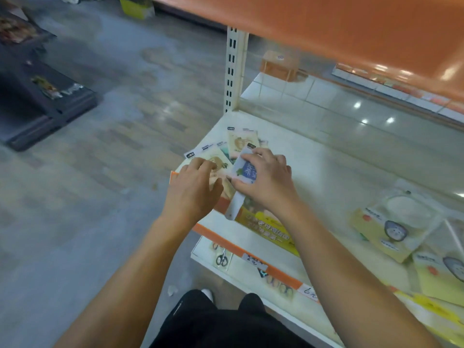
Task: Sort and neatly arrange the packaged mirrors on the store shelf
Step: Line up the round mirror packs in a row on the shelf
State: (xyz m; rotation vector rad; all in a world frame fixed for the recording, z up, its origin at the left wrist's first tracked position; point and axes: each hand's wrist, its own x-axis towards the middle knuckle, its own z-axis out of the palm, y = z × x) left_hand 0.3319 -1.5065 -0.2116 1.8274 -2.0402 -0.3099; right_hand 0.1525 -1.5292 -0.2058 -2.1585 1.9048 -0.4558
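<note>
Held mirror pack: your right hand (270, 180) pinches a blue-printed packaged mirror (244, 172), thumb on its near edge and fingers over its far edge; the pack is tilted and lifted over the pile.
Mirror pile: a loose fan of packaged mirrors (241, 143) lies at the left front corner of the white shelf (326, 172), overlapping at differing angles, their header tabs pointing toward the upright.
Left hand: your left hand (194, 189) rests flat on a beige cartoon-print pack (218, 159) at the pile's near left, fingers nearly straight and spread, curled round nothing.
Edge clearance: the pile sits at the shelf's left front corner, and your left hand overhangs the orange front strip (218, 236). The slotted upright post (232, 69) stands just behind the pile.
Open room: bare white shelf extends right and rearward of the pile, up to a mirrored back panel (351, 116). An orange upper shelf (351, 26) overhangs the work area.
Neighbouring stock: yellow boxed goods with clear windows (396, 227) stand well apart on the right of the same shelf.
Shelf strip: a yellow promotional label (271, 229) and handwritten price tags (254, 262) are fixed along the front edge.
Lower shelf: it holds packaged scissors (222, 258), with other small packs beside them; their contents cannot be told.
Floor: a dark plastic crate (42, 96) with some items on it stands well apart to the left.
</note>
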